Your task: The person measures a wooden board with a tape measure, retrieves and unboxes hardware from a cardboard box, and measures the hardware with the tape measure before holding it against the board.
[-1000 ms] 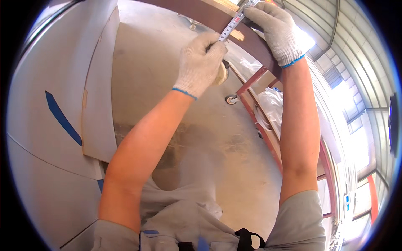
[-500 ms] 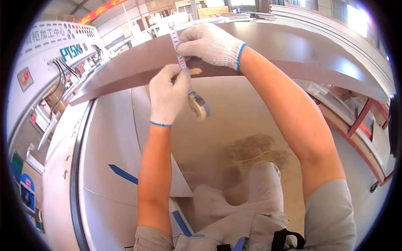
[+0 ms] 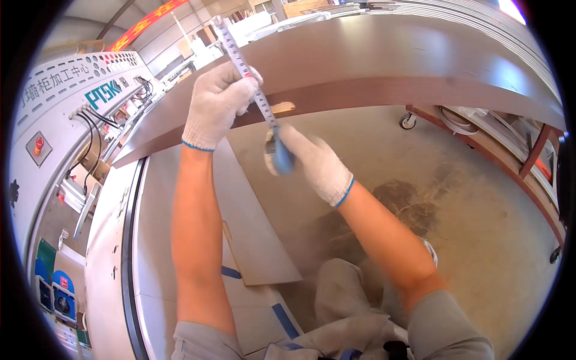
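In a white knit glove, my left hand (image 3: 219, 105) pinches the pulled-out blade of a tape measure (image 3: 282, 157). The white blade slants up past the far edge of a long brown panel (image 3: 384, 90), its hooked end standing free in the air. My right hand (image 3: 318, 165), gloved the same way, grips the blue and pale case below the panel's near edge; its motion blurs and the far-side fingers are hidden. A light tan patch or piece (image 3: 283, 107) shows at the panel's near edge beside the blade.
A grey-white machine (image 3: 66, 102) with a red button and cables stands at the left. Beneath the panel's left end lies a pale flat surface (image 3: 174, 240). A red-brown wheeled rack (image 3: 480, 135) is at the right. Stacked sheets (image 3: 456, 12) are at the back right.
My right hand has moved from the upper blade down to the tape case. My left hand has moved up and left along the blade. The view has shifted slightly.
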Demonstrator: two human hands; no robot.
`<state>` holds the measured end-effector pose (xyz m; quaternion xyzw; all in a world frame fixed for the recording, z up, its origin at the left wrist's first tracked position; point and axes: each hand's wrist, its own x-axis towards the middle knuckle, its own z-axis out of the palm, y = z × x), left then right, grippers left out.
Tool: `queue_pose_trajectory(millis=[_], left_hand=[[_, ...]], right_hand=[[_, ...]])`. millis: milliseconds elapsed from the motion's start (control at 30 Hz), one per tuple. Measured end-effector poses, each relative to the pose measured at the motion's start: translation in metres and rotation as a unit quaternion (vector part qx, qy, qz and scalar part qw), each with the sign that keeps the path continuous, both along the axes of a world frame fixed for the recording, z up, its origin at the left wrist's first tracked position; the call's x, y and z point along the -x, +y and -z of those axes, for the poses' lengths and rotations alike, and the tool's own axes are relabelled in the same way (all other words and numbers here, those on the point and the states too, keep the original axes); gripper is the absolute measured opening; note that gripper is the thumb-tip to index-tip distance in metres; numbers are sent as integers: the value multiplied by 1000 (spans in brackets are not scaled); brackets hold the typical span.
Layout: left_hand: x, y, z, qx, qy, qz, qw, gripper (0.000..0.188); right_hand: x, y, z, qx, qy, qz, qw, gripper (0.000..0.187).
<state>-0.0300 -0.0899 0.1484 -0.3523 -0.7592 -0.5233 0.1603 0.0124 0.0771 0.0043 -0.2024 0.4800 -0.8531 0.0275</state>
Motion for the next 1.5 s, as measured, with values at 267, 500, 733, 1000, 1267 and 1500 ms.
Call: queue_pose_trajectory(millis=[267,500,733,1000,1267,1500], left_hand=[[-2,14,-14,78,-14,-94,992,18],[-6,14,-12,66,-20,-83,994,22],[-6,14,-20,152,4,-84,985,28],[-1,12,-19,160,25,-93,982,31],[4,8,-16,187,53,-94,976,30],[4,9,-15,180,49,-94,978,29]], right_hand=[[-5,10,-27,-26,-7,-53,998,29],[2,-8,29,2,-19,-9,1000,30],[-4,0,44,13,-49,-30,998,30],[-3,6,44,-6,-31,-17,999,31],[2,1,43,-22,-7,-12,1000,32],[4,1,44,-5,-16,-3,1000,31]])
